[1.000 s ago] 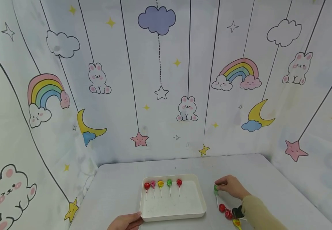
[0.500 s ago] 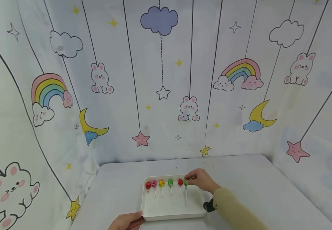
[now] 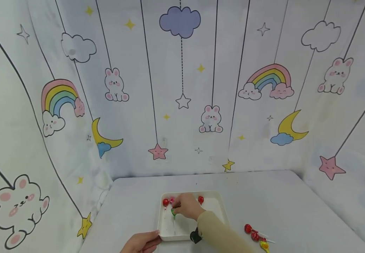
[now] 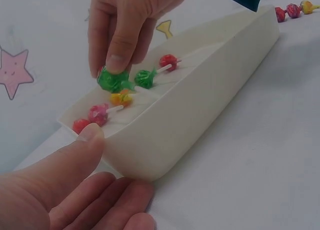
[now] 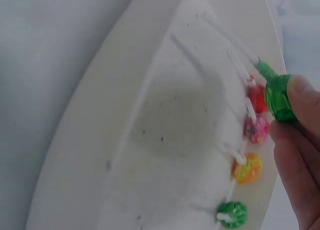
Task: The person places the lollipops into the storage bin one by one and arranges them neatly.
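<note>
My right hand (image 3: 187,205) pinches a green lollipop (image 5: 280,97) by its wrapped head, with the stick pointing away. It holds the lollipop above the left part of a white tray (image 3: 185,232). Inside the tray, along its far side, lie a red lollipop (image 3: 165,202), a pink lollipop (image 4: 98,113), a yellow lollipop (image 5: 247,168), another green lollipop (image 4: 145,78) and a second red lollipop (image 3: 200,199). In the head view my right hand covers the yellow and the other green one. My left hand (image 3: 142,241) grips the tray's near left corner, thumb on the rim, fingers below.
Right of the tray, two red lollipops (image 3: 248,228) and a yellow lollipop (image 3: 264,245) lie on the white table (image 3: 283,203). A dark band (image 3: 196,235) sits at my right wrist. A patterned backdrop (image 3: 182,140) stands behind the table.
My right hand has picked up the green lollipop from the table and carried it left, past the tray's right part, to above the tray's left part. My left hand stays at the tray corner.
</note>
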Tool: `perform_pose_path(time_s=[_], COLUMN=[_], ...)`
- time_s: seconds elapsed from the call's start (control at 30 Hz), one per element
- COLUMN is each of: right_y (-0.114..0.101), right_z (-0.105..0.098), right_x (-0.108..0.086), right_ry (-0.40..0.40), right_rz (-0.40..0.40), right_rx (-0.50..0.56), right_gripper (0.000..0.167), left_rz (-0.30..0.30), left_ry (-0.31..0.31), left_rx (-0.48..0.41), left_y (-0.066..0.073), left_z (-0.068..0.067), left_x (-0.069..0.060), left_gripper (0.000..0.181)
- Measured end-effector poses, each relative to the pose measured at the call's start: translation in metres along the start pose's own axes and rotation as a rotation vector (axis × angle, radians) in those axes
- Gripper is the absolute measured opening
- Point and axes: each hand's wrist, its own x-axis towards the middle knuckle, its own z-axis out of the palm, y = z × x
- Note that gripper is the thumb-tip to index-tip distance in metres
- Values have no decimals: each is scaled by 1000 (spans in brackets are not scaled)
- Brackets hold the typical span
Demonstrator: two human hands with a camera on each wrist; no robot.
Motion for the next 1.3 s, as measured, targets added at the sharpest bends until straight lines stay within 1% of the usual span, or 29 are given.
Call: perform_pose_path(time_s=[0.13,0.27,0.37,0.43,0.6,0.87,1.07,1.3], right_y=[-5,-9,-11,-11,-8,-5,-7,-7], right_z=[16,23,24,25,30,40,39,41], right_x=[2,1,-1,-2,0,0,-1,0], right_ry=[31,40,31,23,15,-14,-35,-36], right_rz=[17,31,51,63,63,57,60,20], right_rx=[-30,-41,-35,-37,-53,-92,-104,-132], right_gripper=[8,9,10,11,10,6,5,7], left_rz=[-7,5,7,-7,-29,-5,-13,7], left_ry=[-12,-30,-33,-25,-8,-21,-20,-32], left_rx=[-26,-46,-52,-59,-62,-40,-32,-28], left_y=[1,2,1,1,0,0,-2,0], left_z=[0,1,2,2,0,0,-1,-1], left_x=[-1,-4,-4,-3,0,0,3,-1], left_gripper=[59,57,57,57,56,54,56,54])
